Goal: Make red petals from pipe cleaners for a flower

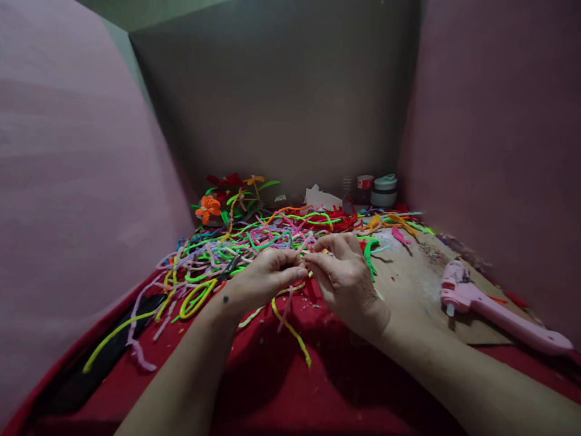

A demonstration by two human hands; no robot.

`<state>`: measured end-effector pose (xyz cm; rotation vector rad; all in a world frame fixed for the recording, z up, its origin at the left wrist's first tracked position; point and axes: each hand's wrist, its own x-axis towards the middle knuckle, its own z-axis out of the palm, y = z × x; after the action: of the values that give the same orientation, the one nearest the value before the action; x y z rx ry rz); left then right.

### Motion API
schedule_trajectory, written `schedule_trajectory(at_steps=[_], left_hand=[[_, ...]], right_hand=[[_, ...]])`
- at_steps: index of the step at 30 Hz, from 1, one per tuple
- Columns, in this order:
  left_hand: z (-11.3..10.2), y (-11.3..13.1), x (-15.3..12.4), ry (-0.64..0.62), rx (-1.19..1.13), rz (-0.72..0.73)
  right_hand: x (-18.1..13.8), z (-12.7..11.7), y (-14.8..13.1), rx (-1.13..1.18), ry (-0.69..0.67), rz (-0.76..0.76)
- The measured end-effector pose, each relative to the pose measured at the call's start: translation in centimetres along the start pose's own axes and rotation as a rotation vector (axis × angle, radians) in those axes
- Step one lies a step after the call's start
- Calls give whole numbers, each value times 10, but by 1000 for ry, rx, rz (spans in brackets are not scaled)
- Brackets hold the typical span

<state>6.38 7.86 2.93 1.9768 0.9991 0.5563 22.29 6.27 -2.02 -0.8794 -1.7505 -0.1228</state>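
My left hand (262,280) and my right hand (344,277) meet fingertip to fingertip over the red cloth (281,387). Between them they pinch thin pipe cleaners: a yellow pipe cleaner (293,330) hangs down from the left hand and curves toward me, and a pink strand (285,312) dangles beside it. Just beyond the hands spreads a big tangle of pipe cleaners (236,242) in green, pink, yellow, purple and red. What exactly sits between the fingertips is hidden by the fingers.
A pink glue gun (494,312) lies on a brown board (417,284) at the right. Finished pipe-cleaner flowers (227,197) stand at the back left. Small jars (384,191) and crumpled paper (322,197) sit at the back. Pink and grey walls enclose three sides.
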Motion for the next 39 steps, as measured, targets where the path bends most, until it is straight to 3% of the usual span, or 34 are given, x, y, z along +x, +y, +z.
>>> schedule_trajectory(at_steps=[3, 9, 12, 16, 21, 25, 31, 39], left_hand=[[-2, -1, 0, 79, 71, -8], [-3, -5, 2, 158, 73, 23], [0, -5, 3, 173, 49, 56], [2, -2, 4, 192, 18, 35], [1, 0, 3, 129, -28, -35], [1, -6, 6, 155, 20, -34], [-1, -10, 6, 67, -48, -88], [-8, -9, 2, -63, -166, -51]], right_hand=[[3, 0, 0, 97, -89, 112], [6, 1, 0, 775, -347, 761], [6, 2, 3, 965, -423, 919], [8, 2, 5, 1008, -465, 937], [7, 3, 3, 845, -378, 871], [6, 6, 3, 765, -402, 896], [6, 5, 1, 903, -376, 971], [3, 5, 3, 1174, -470, 1082]])
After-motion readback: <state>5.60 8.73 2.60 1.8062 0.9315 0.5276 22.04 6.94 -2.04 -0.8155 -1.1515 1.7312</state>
